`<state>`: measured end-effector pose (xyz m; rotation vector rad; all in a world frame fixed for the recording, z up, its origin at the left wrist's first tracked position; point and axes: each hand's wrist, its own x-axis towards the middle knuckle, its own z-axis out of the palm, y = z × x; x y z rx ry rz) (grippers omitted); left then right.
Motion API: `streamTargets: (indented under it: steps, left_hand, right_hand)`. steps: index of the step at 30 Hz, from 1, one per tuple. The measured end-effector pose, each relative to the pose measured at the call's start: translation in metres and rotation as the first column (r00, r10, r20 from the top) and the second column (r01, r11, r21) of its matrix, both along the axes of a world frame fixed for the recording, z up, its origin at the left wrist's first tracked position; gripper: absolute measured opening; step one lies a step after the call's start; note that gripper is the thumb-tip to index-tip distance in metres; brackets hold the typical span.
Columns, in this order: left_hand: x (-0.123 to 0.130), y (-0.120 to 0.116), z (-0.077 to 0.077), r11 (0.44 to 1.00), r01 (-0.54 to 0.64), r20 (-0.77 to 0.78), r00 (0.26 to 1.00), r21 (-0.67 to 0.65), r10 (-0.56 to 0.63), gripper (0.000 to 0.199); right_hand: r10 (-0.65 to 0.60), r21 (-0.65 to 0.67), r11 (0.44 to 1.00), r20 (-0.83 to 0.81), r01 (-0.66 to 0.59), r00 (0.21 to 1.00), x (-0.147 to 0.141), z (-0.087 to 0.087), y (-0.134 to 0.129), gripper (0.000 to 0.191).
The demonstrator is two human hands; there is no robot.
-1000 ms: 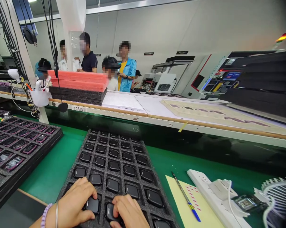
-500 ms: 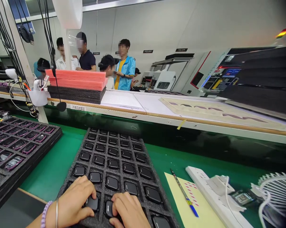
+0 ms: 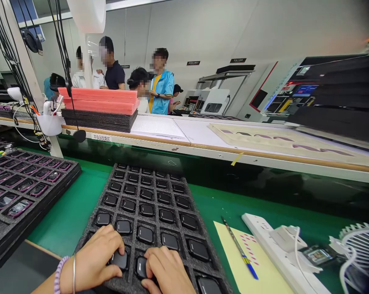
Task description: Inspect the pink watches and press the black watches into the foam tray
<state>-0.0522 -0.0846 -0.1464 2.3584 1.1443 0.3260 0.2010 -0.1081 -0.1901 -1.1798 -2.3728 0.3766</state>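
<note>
A black foam tray [image 3: 184, 179] with several pockets lies on the green mat in front of me, each pocket holding a small black square part. My left hand [image 3: 94, 259] rests on the tray's near edge with its fingers curled over one black part [image 3: 120, 260]. My right hand [image 3: 169, 271] sits beside it, its fingers on the neighbouring black part [image 3: 141, 267]. Both parts sit in their pockets. A beaded bracelet and a thin bangle circle my left wrist.
A second foam tray [image 3: 34, 204] with pink-rimmed parts lies at the left. A yellow sheet [image 3: 264, 273] with a pen [image 3: 239, 253], a white power strip [image 3: 276, 253] and a white fan [image 3: 362, 253] lie at the right. Stacked pink and black foam [image 3: 100, 110] sits on the shelf; several people stand behind.
Both hands stay on the same two parts in the tray's near row, shifting only slightly. The view has tilted a little.
</note>
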Motion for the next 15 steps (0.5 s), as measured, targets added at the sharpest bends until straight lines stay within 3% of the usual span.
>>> streamTargets:
  steps: [5,11,15]
  left_hand:
    - [0.002,0.000,0.003,1.000,-0.004,-0.030,1.000,0.004,0.004,0.031]
    - [-0.001,0.001,0.014,0.998,0.018,-0.104,0.995,0.067,-0.011,0.037]
    - [0.002,0.003,0.027,0.985,0.040,-0.166,0.986,0.165,-0.012,0.037]
  right_hand:
    - [-0.004,0.008,1.000,-0.009,0.004,1.000,-0.003,0.009,-0.003,0.031]
    - [-0.067,0.013,0.998,-0.024,0.067,0.997,-0.013,0.034,-0.017,0.025]
    - [-0.048,0.079,0.995,-0.118,0.057,0.992,0.015,0.043,-0.027,0.023]
